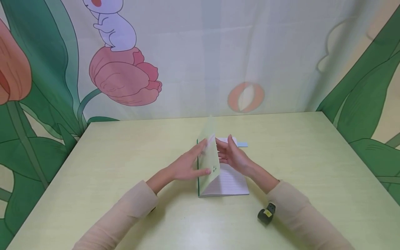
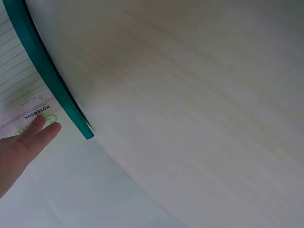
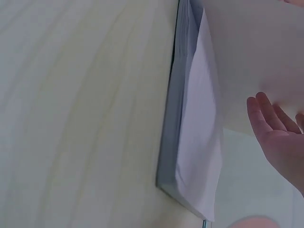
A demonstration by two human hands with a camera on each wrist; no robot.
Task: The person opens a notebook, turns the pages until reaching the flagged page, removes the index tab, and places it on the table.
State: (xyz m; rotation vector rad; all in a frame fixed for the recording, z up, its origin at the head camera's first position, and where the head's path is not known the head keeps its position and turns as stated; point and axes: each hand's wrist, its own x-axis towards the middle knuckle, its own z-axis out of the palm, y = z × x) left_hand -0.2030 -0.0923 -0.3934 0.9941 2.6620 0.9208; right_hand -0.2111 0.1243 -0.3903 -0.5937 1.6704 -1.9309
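A notebook (image 1: pixel 232 185) with a green spine (image 2: pixel 42 61) lies on the table, its lined pages showing. Its thin pale green cover (image 1: pixel 207 163) stands raised, tilted up from the spine. My left hand (image 1: pixel 187 163) touches the outer face of the cover with fingers and thumb spread fairly straight. Printed lettering shows near these fingers in the left wrist view. On the inner side, my right hand (image 1: pixel 234 156) has its extended fingers close against the cover. In the right wrist view, the right fingers (image 3: pixel 268 114) lie right by the raised sheet, above the page block (image 3: pixel 199 133).
A light blue strip (image 1: pixel 242 144) sticks out at the notebook's back right. Below the right sleeve is a small black device (image 1: pixel 265 214) with a yellow label. The pale wood table (image 1: pixel 125 149) ends at a printed curtain (image 1: pixel 187 69) behind.
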